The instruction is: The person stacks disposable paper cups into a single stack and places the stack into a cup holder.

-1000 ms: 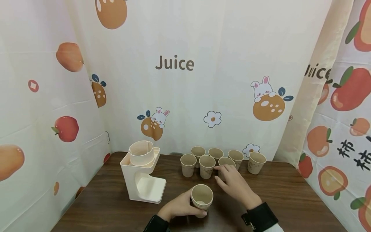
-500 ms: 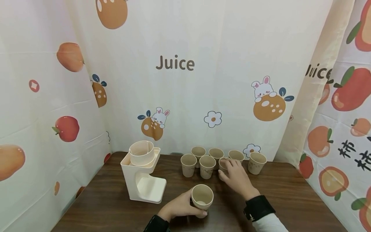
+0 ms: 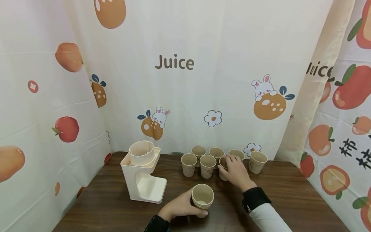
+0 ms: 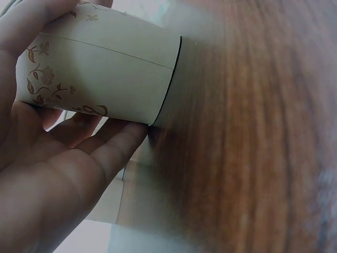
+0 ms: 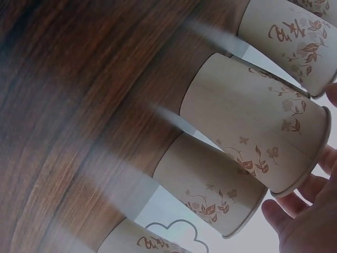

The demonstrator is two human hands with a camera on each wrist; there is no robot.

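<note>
Fruit-and-rabbit-printed curtain behind a dark, wood-grained tabletop. At left, cream stand bearing a round holder. At centre and right, six upright cups, apparently grouped for easy reach. Left hand: grip wrapped around a nested stack of cups, mouth upward at the near side, presumably held below the rims for steadiness. Right hand: grip narrow about the rim of a front-row cup, thumb and fingers on opposite sides. Since one second earlier: right fingers brought from loosely across that cup to around its rim; left hand and stack unchanged.
</note>
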